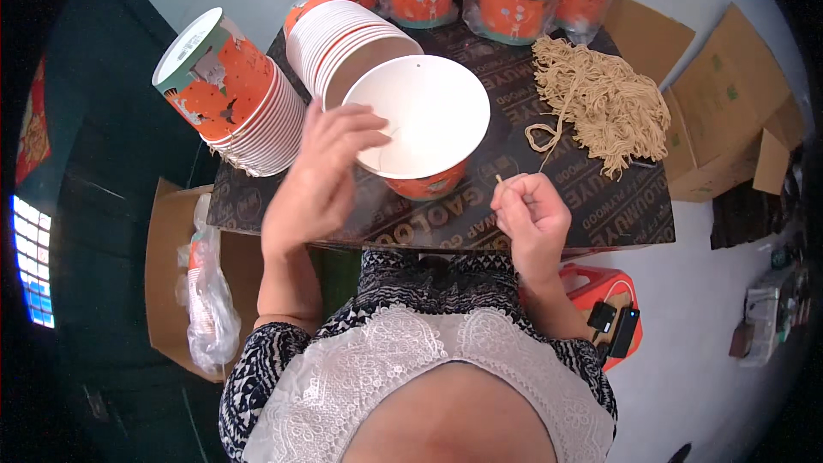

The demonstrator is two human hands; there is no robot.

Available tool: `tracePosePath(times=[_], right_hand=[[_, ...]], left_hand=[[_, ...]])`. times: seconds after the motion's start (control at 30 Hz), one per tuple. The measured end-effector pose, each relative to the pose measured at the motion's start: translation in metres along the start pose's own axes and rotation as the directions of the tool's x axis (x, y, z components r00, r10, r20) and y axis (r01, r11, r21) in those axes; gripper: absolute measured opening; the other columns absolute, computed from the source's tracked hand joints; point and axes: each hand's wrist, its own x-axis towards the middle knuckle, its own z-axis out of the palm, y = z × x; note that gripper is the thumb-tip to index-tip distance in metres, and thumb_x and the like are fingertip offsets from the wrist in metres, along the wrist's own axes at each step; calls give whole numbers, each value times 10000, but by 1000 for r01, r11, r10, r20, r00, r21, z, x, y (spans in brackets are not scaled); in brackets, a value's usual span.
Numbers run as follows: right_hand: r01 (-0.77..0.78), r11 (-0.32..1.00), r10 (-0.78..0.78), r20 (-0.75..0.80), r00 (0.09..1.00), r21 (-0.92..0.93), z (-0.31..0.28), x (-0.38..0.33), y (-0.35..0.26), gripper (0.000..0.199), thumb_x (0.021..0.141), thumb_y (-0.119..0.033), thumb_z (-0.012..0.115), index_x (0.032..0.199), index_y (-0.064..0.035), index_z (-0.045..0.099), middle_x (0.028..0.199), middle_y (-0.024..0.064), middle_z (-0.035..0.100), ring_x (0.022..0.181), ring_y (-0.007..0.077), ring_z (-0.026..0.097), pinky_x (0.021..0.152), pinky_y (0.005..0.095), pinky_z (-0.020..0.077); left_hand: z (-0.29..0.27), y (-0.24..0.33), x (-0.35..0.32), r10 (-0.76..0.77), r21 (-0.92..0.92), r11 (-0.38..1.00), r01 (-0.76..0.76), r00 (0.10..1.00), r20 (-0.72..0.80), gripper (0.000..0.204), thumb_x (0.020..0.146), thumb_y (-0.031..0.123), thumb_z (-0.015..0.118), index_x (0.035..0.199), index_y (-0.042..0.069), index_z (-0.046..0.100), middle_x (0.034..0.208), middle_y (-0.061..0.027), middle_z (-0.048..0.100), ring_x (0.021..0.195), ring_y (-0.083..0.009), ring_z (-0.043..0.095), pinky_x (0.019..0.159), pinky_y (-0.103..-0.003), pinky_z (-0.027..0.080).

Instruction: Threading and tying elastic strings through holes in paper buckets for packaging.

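A white-lined paper bucket (pixel 439 111) with an orange outside stands at the middle of the table, its mouth tilted toward me. A small hole shows near its far rim. My left hand (pixel 321 176) is over the bucket's left edge, fingers stretched toward the inside; I cannot tell whether they touch the rim. Just right of the bucket, my right hand (pixel 533 214) pinches a tan cord, whose short end (pixel 500 178) sticks up from the fingertips. Behind that hand lies a loose heap of tan cords (pixel 600 103), with one looped strand hanging toward me.
Nested buckets (pixel 356 47) lie behind the bucket, and another stack (pixel 249 103) leans at the left. Several wrapped stacks (pixel 514 0) stand at the back. Cardboard boxes (pixel 729 94) are at right; another box (pixel 171 291) sits below left. A red stool (pixel 591 279) holds black devices.
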Motion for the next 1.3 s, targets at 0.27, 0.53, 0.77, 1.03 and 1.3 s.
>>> tracePosePath(times=[0.27,0.53,0.77,1.03,1.3], right_hand=[[38,999,-38,6,999,-6,6,0,-5,77,937,62,567,959,-11,559,867,6,607,716,12,508,619,164,403],[14,999,-16,55,998,38,18,-3,1,256,918,76,573,1109,-28,439,864,38,614,742,37,562,642,175,432],[-38,996,27,130,991,84,13,8,-3,227,937,49,567,1103,-25,431,879,46,619,794,70,594,735,209,481],[-45,992,23,184,983,115,10,17,4,214,950,26,570,1102,-22,427,899,55,625,826,76,600,756,217,482],[-44,994,25,184,983,96,11,21,7,210,951,27,570,1100,-17,428,905,59,631,820,68,600,743,207,476]], left_hand=[[9,-15,-4,-13,-32,999,16,995,103,239,734,-63,668,933,68,661,996,-54,674,1257,-315,537,1185,-618,124],[34,19,3,17,-42,999,-17,1000,-5,160,782,17,723,920,62,654,826,-70,639,858,-258,656,1137,-578,284],[20,8,17,-110,-151,984,94,989,-101,100,862,54,675,961,56,665,876,-84,681,829,-262,670,1133,-559,301],[13,5,36,-95,-162,982,100,995,39,80,906,89,643,932,26,685,843,-78,698,834,-255,686,1151,-546,291],[13,1,44,-55,-174,982,78,989,136,90,908,72,628,961,24,683,877,-93,704,884,-280,685,1128,-531,327]])
